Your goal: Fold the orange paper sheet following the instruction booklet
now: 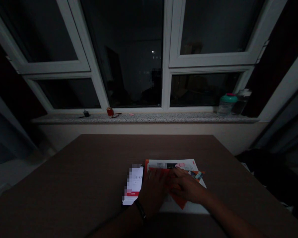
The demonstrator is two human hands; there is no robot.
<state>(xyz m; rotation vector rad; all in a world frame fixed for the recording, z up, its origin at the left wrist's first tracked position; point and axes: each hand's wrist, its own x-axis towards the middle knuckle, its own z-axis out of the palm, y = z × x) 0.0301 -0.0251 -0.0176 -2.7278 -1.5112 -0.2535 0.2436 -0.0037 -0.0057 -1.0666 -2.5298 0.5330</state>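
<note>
A piece of folded orange paper [179, 201] lies on top of printed sheets or a magazine [172, 208] on the table. My left hand [154, 186], with a dark band at the wrist, rests flat over the paper's left part, fingers stretched forward. From the right, my right hand [187, 185] reaches in with bent fingers closed on the paper beside the left fingertips. One corner of it points toward me below the hands; a printed, colourful part shows beyond the right hand. Dim light hides the exact finger contact.
Left of the sheets lies a lit phone [134, 185]. The brown table [89, 172] reaches to a wall below a stone windowsill [144, 118]. On the sill stand a small red object [110, 111], a dark small item [86, 113] and a teal-lidded container [227, 105] beside a clear bottle [242, 100].
</note>
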